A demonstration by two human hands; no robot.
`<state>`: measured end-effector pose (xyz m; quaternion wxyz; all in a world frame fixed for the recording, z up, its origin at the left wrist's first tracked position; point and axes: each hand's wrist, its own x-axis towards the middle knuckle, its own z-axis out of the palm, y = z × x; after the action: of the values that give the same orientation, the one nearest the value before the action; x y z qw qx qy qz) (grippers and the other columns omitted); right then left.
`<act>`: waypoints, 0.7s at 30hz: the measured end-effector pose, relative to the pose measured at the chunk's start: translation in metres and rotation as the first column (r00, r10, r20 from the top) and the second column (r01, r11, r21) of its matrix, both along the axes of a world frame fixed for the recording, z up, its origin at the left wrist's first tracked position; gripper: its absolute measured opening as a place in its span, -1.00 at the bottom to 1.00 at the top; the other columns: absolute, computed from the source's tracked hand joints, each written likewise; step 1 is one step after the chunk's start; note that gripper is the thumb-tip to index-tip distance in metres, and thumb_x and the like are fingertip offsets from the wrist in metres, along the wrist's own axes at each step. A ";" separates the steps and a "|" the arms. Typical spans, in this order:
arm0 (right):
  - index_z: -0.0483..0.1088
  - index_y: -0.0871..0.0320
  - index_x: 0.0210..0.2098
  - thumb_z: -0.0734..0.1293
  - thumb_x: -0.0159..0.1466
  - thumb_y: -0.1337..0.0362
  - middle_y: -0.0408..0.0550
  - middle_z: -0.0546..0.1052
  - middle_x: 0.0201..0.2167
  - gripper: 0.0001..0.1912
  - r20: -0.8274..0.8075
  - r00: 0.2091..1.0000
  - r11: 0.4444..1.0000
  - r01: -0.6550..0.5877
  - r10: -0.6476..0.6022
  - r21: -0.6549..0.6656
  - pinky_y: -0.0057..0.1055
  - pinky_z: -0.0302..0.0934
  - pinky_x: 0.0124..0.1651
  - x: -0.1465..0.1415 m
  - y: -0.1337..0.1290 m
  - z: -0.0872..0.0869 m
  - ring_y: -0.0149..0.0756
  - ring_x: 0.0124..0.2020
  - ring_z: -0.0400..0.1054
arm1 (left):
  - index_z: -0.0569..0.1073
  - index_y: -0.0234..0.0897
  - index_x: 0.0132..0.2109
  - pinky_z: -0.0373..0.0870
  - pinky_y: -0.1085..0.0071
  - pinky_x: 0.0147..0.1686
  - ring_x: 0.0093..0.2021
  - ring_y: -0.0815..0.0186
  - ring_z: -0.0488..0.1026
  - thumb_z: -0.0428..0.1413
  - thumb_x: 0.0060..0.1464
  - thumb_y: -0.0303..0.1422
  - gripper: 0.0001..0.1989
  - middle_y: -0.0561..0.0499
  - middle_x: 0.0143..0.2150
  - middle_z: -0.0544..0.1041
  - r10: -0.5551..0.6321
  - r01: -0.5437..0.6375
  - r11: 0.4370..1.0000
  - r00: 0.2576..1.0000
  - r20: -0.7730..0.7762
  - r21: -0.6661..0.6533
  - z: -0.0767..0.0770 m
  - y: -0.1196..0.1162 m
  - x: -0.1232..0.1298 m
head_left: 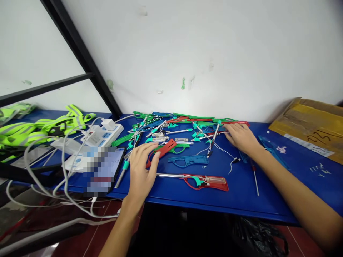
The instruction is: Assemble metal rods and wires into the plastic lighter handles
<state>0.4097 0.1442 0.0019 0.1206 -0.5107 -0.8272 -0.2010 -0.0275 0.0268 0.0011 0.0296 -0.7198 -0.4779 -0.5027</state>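
My left hand (141, 165) is closed on a red lighter casing half (167, 147), thumb on the near side and fingers on the far side. In front of it lies a red lighter half (222, 182) with a metal tube, a teal trigger and a clear fuel tank fitted in. A blue casing half (187, 161) sits just behind that. My right hand (242, 139) reaches over the back right of the pile, fingers stretched out beside a red casing (238, 123) and loose wires. What lies under its palm is hidden.
Lighter parts, wires and metal tubes (177, 131) spread along the wall. A screwdriver (255, 180) lies at right, near a cardboard box (313, 125). On the left are a phone (107, 171), a power strip (114, 134), cables and neon reflective straps (45, 126).
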 end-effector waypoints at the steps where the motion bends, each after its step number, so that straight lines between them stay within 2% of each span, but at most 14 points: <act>1: 0.52 0.26 0.15 0.22 0.51 0.27 0.31 0.65 0.05 -0.65 -0.021 1.000 1.000 -0.004 0.003 -0.013 -0.05 0.21 0.09 0.001 0.001 -0.002 0.10 0.05 0.49 | 0.54 -0.14 0.18 0.40 0.03 0.28 0.22 0.08 0.54 0.13 0.52 -0.35 -0.81 -0.09 0.14 0.66 -0.003 0.003 1.000 1.000 0.014 -0.011 -0.001 0.000 0.000; 7: 0.57 0.16 0.07 0.25 0.52 0.22 0.08 0.68 -0.01 -0.70 -0.146 0.987 0.989 -0.082 0.064 -0.122 -0.09 0.37 0.12 0.011 0.004 -0.004 -0.07 0.00 0.57 | 0.57 -0.16 0.16 0.43 0.06 0.27 0.21 0.09 0.56 0.10 0.53 -0.32 -0.80 -0.09 0.14 0.67 -0.040 0.041 0.999 0.998 0.053 -0.022 -0.003 0.002 0.004; 10: 0.58 0.11 0.16 0.23 0.54 0.15 0.03 0.71 -0.13 -0.62 -0.205 0.977 0.983 -0.090 0.055 -0.162 -0.20 0.45 0.00 0.021 -0.001 -0.001 -0.14 -0.14 0.59 | 0.58 -0.16 0.15 0.42 0.06 0.27 0.20 0.08 0.56 0.10 0.53 -0.30 -0.80 -0.09 0.13 0.68 -0.045 0.046 0.999 0.997 0.064 -0.018 -0.003 0.002 0.005; 12: 0.54 0.12 0.23 0.24 0.57 0.08 0.00 0.70 -0.14 -0.60 -0.247 0.969 0.988 -0.039 0.000 -0.152 -0.23 0.49 -0.04 0.030 -0.002 -0.001 -0.19 -0.18 0.60 | 0.58 -0.16 0.15 0.42 0.06 0.27 0.20 0.08 0.56 0.10 0.53 -0.30 -0.80 -0.09 0.13 0.68 -0.049 0.050 0.999 0.996 0.071 -0.021 -0.004 0.002 0.005; 13: 0.51 0.12 0.26 0.27 0.58 0.06 0.02 0.69 -0.08 -0.59 -0.265 0.964 0.991 0.004 -0.039 -0.133 -0.20 0.50 0.00 0.035 -0.001 -0.001 -0.19 -0.14 0.60 | 0.58 -0.16 0.14 0.41 0.05 0.27 0.20 0.08 0.56 0.10 0.53 -0.30 -0.80 -0.09 0.13 0.68 -0.050 0.052 0.998 0.996 0.076 -0.022 -0.004 0.002 0.005; 17: 0.46 0.12 0.29 0.41 0.52 0.05 0.11 0.55 0.26 -0.56 -0.263 0.947 0.983 0.169 -0.182 -0.074 0.04 0.48 0.22 0.054 0.016 -0.007 -0.07 0.17 0.53 | 0.58 -0.16 0.14 0.40 0.05 0.27 0.21 0.07 0.56 0.11 0.53 -0.30 -0.81 -0.09 0.13 0.68 -0.062 0.064 0.998 0.995 0.084 -0.028 -0.006 0.002 0.005; 21: 0.46 0.14 0.27 0.45 0.50 0.08 0.10 0.54 0.26 -0.55 -0.166 0.946 0.958 0.259 -0.277 -0.122 0.05 0.49 0.20 0.069 0.032 -0.014 -0.04 0.17 0.52 | 0.58 -0.15 0.15 0.40 0.06 0.28 0.21 0.08 0.56 0.11 0.54 -0.30 -0.80 -0.08 0.14 0.68 -0.069 0.072 0.997 0.994 0.084 -0.035 -0.006 0.003 0.005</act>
<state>0.4787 0.1766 -0.0126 0.1415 -0.6400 -0.7444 -0.1275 -0.0230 0.0293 -0.0051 -0.0217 -0.7153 -0.4624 -0.5235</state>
